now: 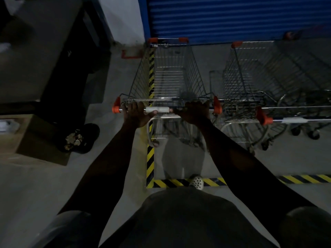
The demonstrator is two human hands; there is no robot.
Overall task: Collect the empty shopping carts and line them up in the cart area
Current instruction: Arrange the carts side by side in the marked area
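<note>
1. The floor (114, 176) is bare grey concrete in dim light. A blue roller shutter (232, 18) closes off the far side, with a strip of white wall (123, 17) to its left.
2. Yellow-and-black striped tape (150, 158) runs from near the person's feet towards the shutter. It meets a second strip at a corner, and that strip runs off to the right.
3. The shopping cart (170, 77) stands straight ahead with its basket empty and its front end close to the shutter. Its left side sits over the long strip of tape.
4. The left hand (136, 115) curls over the handle (157, 109) left of the white middle sleeve. The right hand (194, 113) wraps round it on the right. Both hold the bar firmly with the arms stretched out.
5. A second cart (250, 77) is parked just beside the first on the right and faces the same way. The red end caps of the two handles are near each other. More wire baskets lie beyond it, too dark and blurred to tell apart.
6. On the left a dark counter (35, 51) stands well apart from the cart, with open floor between them. A cardboard box (35, 138) sits on the floor below it, and a black slipper (80, 138) lies just beside the box.
7. A white perforated shoe (197, 181) rests on the near strip of tape behind the cart.
8. There is open floor behind the person and to the left. The right side is taken up by the parked carts.
</note>
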